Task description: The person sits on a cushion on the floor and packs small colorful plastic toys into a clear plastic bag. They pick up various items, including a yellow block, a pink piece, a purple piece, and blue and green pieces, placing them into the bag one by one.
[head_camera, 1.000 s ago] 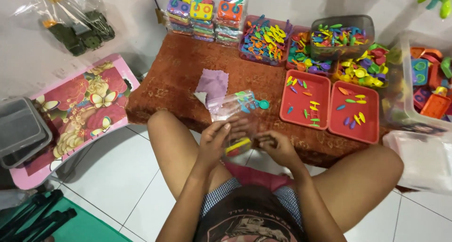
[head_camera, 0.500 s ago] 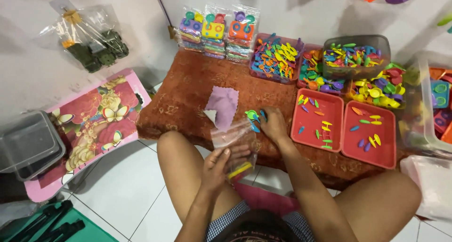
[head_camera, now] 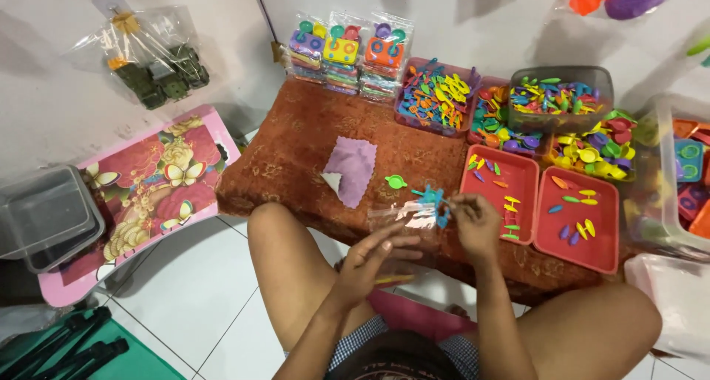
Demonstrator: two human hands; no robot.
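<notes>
- Pinching a small clear plastic bag [head_camera: 403,216] between both hands, right over the front edge of the rust-brown patterned cloth [head_camera: 296,150] covering the low table.
- The left hand [head_camera: 373,258] has its fingers curled under the bag's lower end, and there's a thin yellow piece [head_camera: 392,279] showing just under that palm; can't tell if it's actually gripped.
- The right hand [head_camera: 477,221] has fingertips closed on the bag's other end, right at a cluster of little blue plastic pieces [head_camera: 435,202]. Whether those blue bits are inside the bag or just at its mouth, honestly can't tell.
- Just beside the bag on the cloth: one small green ring-shaped piece [head_camera: 395,181] lying by itself, and a purple cloth [head_camera: 349,169] with one corner folded over.
- Right of the hands are two shallow red trays [head_camera: 518,165] side by side, each with a scatter of small colourful bits.
- Further back there are tubs piled with bright plastic toy pieces [head_camera: 436,95], and three sealed toy packs [head_camera: 344,51] leaning against the wall.
- Off to the left, well apart: a pink floral stool [head_camera: 148,195] with a grey plastic bin [head_camera: 44,217] on its end, and a bag of dark green toys [head_camera: 155,73] hanging on the wall.
- Bare knees either side, white tile floor below.
</notes>
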